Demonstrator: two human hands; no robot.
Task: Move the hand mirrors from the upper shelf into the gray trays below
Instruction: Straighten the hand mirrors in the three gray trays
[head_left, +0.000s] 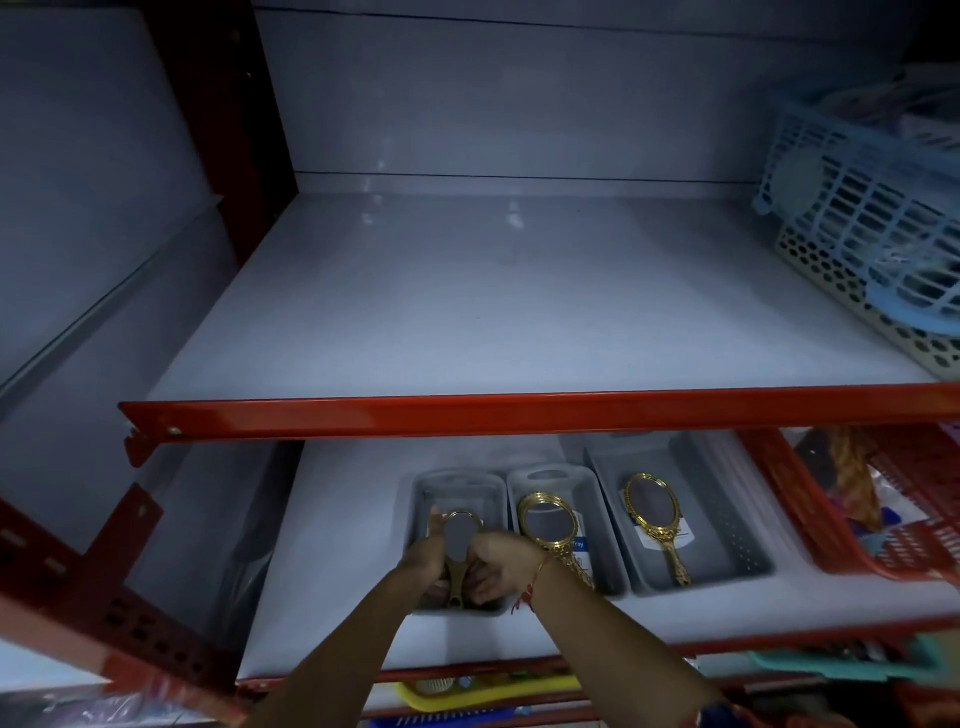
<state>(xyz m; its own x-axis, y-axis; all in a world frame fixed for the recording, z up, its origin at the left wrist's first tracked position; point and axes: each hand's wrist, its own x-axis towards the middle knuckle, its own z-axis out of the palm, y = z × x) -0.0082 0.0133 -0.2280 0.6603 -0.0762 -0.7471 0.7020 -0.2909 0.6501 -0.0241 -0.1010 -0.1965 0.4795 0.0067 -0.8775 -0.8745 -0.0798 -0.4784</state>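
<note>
Three gray trays stand side by side on the lower shelf. In the left tray (422, 493) a gold hand mirror (459, 532) is held by its handle between my left hand (423, 558) and my right hand (498, 566). The middle tray (592, 499) holds gold hand mirrors stacked together (549, 522). The right tray (717, 519) holds one gold oval hand mirror (653, 512) lying flat. The upper shelf (493, 312) carries no mirrors in its visible white surface.
A red shelf rail (519, 410) crosses the view above the trays. A blue basket (872, 197) and a beige basket (852, 291) sit at the upper shelf's right end. A red basket (810, 509) stands right of the trays. A red bracket (104, 597) juts out at left.
</note>
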